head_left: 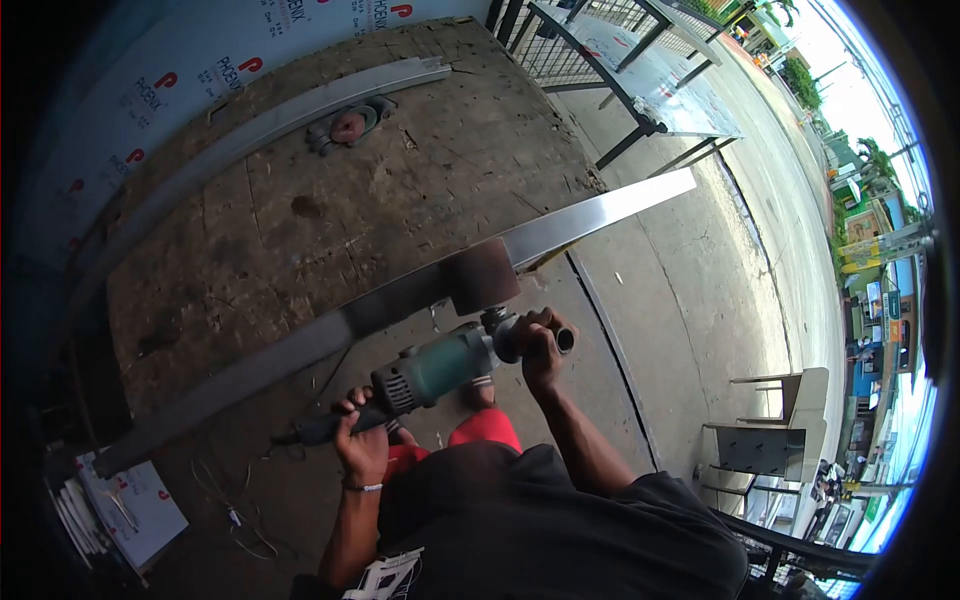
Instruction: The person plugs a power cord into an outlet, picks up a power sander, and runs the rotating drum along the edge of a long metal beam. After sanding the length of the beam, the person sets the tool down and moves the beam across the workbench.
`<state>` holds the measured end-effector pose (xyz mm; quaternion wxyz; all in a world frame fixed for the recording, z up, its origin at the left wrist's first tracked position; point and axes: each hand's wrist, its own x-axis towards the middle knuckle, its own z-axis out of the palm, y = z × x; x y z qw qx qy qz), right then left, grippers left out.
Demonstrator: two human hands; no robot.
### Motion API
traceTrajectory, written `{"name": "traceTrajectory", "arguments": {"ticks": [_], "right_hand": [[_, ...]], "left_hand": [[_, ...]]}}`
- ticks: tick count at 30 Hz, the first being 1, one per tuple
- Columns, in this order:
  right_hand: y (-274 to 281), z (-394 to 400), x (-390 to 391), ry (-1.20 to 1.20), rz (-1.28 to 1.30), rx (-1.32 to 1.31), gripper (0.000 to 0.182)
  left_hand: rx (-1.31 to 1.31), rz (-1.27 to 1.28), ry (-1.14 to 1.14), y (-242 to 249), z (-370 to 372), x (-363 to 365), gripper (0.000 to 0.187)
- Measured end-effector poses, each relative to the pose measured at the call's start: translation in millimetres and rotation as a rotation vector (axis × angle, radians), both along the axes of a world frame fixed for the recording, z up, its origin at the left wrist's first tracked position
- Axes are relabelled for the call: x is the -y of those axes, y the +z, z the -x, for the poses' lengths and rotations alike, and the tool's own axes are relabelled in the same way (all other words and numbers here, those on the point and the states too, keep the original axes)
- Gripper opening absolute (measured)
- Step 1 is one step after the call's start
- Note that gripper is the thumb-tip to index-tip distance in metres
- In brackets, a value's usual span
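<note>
Steel bar (pixel 600 212): lies slantwise across the front edge of a worn wooden bench (pixel 330 210), right end jutting out over the pavement.

Far left, low: white sheets (pixel 130 505) stacked on the ground, well apart from the work.

Left hand (pixel 362 440): grips the rear handle of a green grinder (pixel 430 368). Fingers (pixel 350 410) curled fully round the handle, pressed together, no gap showing.

Grinder wheel (pixel 484 277): rests against the bar about midway along its length. No sparks visible.

Right hand (pixel 540 340): closes over the side handle just beside the grinder head. Fingers (pixel 530 322) wrapped tight, with the handle's end poking out past them.

Progress, as a judgement: looks roughly half worked. Stretch of bar right of the wheel shows bright and clean; stretch to the left shows dull and dark, so appears still to be done. Cannot rule out light alone as the cause of the difference.

Back of bench: second long bar (pixel 270 125) with a round disc (pixel 350 124) just beside it, neither touched.

Far right: road (pixel 760 170) and a metal frame.
</note>
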<state>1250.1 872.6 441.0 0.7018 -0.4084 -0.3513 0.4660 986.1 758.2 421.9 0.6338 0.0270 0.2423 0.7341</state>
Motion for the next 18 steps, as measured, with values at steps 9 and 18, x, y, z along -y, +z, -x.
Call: {"name": "traceTrajectory", "arguments": {"ticks": [9,18], "right_hand": [[24.3,199.0,76.1,0.306,0.004,0.086,0.028],[22.0,109.2,21.7,0.163,-0.015,-0.003,0.027]], "left_hand": [[-0.226,0.095,0.216,44.2,179.8,130.0,0.014],[-0.196,0.048,0.118,28.0,95.7,55.1,0.014]]}}
